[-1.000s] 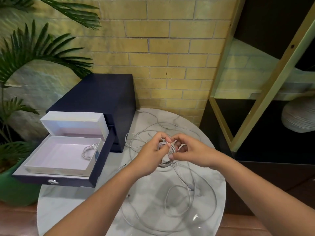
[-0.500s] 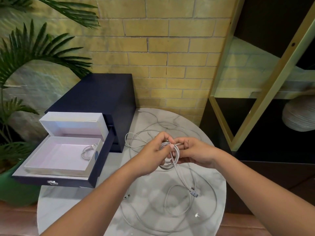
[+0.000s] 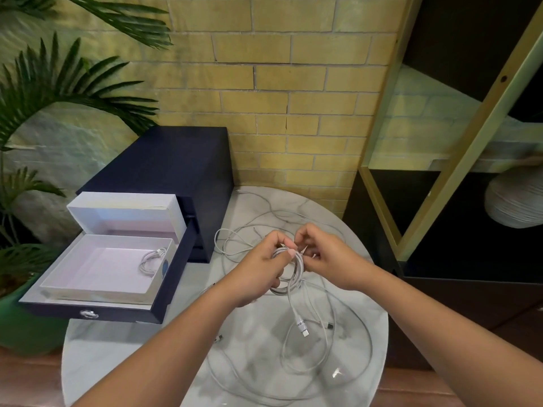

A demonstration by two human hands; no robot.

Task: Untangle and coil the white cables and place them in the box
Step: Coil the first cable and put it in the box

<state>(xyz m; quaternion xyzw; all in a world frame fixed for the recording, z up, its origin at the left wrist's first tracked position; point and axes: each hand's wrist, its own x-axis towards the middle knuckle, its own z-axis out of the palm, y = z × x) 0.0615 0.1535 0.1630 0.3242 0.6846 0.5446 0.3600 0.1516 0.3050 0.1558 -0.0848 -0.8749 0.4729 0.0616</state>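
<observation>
White cable coil sits in my left hand, fingers closed around its loops above the table. My right hand meets it at the top, fingertips pinched on a strand; exactly which strand I cannot tell. Below the grip a tail hangs down, ending in a plug. Under and beyond both hands, loose cables sprawl over the marble, their crossings hard to follow. Left of the grip, a white box lies open in a dark drawer, one coiled cable inside.
</observation>
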